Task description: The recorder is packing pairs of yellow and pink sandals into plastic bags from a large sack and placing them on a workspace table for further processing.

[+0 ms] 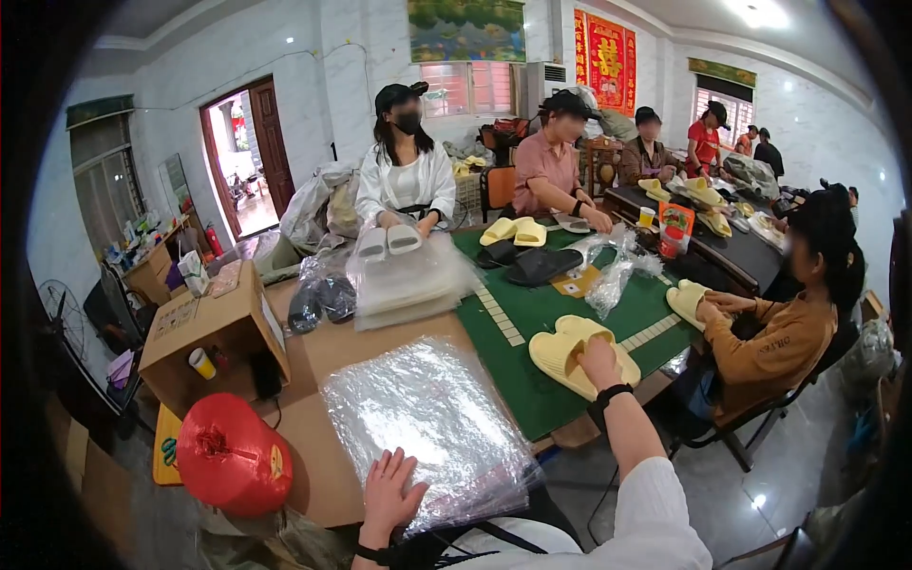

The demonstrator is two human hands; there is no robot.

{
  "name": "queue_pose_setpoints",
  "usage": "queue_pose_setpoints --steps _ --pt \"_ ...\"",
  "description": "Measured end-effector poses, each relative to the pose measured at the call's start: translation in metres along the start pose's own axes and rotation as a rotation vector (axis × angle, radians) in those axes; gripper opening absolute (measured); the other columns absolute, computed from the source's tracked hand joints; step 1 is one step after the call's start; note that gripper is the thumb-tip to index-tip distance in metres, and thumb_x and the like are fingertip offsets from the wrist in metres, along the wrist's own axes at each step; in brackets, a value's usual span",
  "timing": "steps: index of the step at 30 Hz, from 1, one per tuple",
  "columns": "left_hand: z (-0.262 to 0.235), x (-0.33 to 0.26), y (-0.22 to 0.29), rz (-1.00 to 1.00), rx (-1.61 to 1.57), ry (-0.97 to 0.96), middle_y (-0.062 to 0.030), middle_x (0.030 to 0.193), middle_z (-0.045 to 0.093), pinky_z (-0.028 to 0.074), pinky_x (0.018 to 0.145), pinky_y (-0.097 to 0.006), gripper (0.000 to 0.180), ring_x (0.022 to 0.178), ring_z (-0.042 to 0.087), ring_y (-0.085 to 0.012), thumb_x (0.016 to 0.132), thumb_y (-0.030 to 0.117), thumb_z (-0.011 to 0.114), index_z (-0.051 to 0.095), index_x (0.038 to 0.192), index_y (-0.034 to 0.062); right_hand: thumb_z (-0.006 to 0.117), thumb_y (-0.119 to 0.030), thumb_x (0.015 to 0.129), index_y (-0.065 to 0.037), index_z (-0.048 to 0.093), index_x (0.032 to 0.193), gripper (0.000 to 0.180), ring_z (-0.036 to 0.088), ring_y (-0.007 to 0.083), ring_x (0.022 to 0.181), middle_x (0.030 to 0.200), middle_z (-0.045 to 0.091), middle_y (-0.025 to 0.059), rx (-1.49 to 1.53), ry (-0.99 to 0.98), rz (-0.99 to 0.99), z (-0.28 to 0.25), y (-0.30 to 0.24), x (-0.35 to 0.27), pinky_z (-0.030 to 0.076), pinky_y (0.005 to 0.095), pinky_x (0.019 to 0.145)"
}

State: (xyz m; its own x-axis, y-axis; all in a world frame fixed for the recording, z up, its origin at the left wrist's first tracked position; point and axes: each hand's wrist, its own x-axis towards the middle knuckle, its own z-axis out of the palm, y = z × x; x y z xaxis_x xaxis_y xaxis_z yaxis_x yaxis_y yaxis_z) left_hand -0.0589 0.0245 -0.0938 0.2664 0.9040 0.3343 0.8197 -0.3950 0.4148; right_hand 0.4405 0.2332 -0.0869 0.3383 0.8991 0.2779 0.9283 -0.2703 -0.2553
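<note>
My left hand (pixel 394 484) lies flat with its fingers spread on the near edge of a stack of clear plastic bags (pixel 418 394). Out to the right, my right hand (pixel 597 361) grips a pair of pale yellow slippers (pixel 560 356) over the green mat (pixel 494 380); its fingertips are hidden inside one slipper. Both my wrists wear black bands. Beyond the bags, a person in white handles a pair of grey slippers (pixel 389 240) on another pile of clear bags (pixel 404 285).
A red spool of twine (pixel 233 456) stands at left before an open cardboard box (pixel 214 328). Black slippers (pixel 541 267), yellow slippers (pixel 513 231) and crumpled plastic (pixel 613 280) lie on the mat. A person in a brown top (pixel 774 356) sits close at right, holding yellow slippers.
</note>
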Motion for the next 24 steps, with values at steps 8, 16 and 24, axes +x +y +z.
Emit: queue_pose_setpoints --steps 8,16,24 --pt "0.001 -0.003 -0.005 -0.002 -0.013 0.028 -0.0169 0.146 0.051 0.026 0.116 -0.053 0.054 0.138 0.041 -0.0399 0.088 0.047 0.065 0.063 0.131 0.0129 0.074 -0.028 0.080 0.003 0.063 0.082 0.033 0.065 0.0385 0.077 0.083 0.067 0.0226 0.432 0.009 -0.175 -0.022 -0.043 -0.057 0.051 0.0467 0.069" --pt "0.000 -0.005 -0.009 -0.009 -0.009 0.031 -0.0175 0.144 0.052 0.027 0.115 -0.054 0.053 0.138 0.041 -0.0416 0.088 0.046 0.065 0.063 0.129 0.0121 0.067 -0.017 0.082 0.003 0.064 0.089 0.021 0.064 0.0375 0.075 0.080 0.065 0.0208 0.846 -0.261 -0.401 -0.078 -0.166 -0.200 0.050 0.0447 0.067" --pt "0.009 -0.002 -0.011 0.018 0.004 0.035 -0.0140 0.129 0.061 0.028 0.116 -0.056 0.051 0.130 0.046 -0.0392 0.077 0.034 0.066 0.065 0.123 0.0103 0.063 -0.034 0.091 -0.001 0.061 0.081 0.035 0.065 0.0400 0.074 0.084 0.063 0.0209 0.535 -0.279 -0.555 -0.022 -0.209 -0.236 0.053 0.0488 0.065"
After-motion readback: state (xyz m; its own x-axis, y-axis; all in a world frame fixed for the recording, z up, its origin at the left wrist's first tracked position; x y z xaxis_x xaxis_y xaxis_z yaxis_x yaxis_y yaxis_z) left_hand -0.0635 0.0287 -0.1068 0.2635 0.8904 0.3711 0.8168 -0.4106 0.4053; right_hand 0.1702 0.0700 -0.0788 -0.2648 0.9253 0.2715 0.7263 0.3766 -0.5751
